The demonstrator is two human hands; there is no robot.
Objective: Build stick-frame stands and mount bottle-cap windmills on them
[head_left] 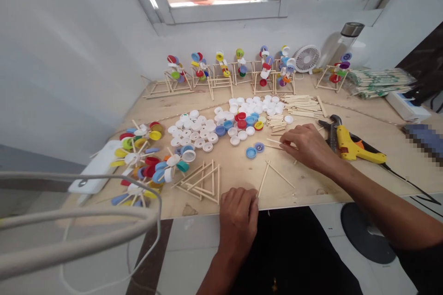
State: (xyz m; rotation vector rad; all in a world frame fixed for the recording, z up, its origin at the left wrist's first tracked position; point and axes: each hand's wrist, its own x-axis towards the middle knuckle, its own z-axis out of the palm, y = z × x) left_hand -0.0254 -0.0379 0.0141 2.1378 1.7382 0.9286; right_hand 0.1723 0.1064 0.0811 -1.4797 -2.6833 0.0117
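Note:
My left hand (238,209) rests on the table's front edge, its fingers curled under; whether anything is inside them is hidden. Just right of its knuckles lie two wooden sticks (268,176) meeting in an upside-down V. Farther right, my right hand (306,145) reaches over the tabletop with fingertips pinched on a thin wooden stick (273,141). Another stick lies close under those fingers. A blue bottle cap (251,152) and a purple cap (259,147) sit left of the right hand. Stick triangles (202,182) are stacked left of my left hand.
White caps (194,129) and loose sticks (301,105) cover the middle. Finished cap wheels on stick stands (265,71) line the back, near a small fan (307,58). More cap wheels (138,159) lie left. A yellow glue gun (356,145) lies right; a pale cable (86,239) crosses the left foreground.

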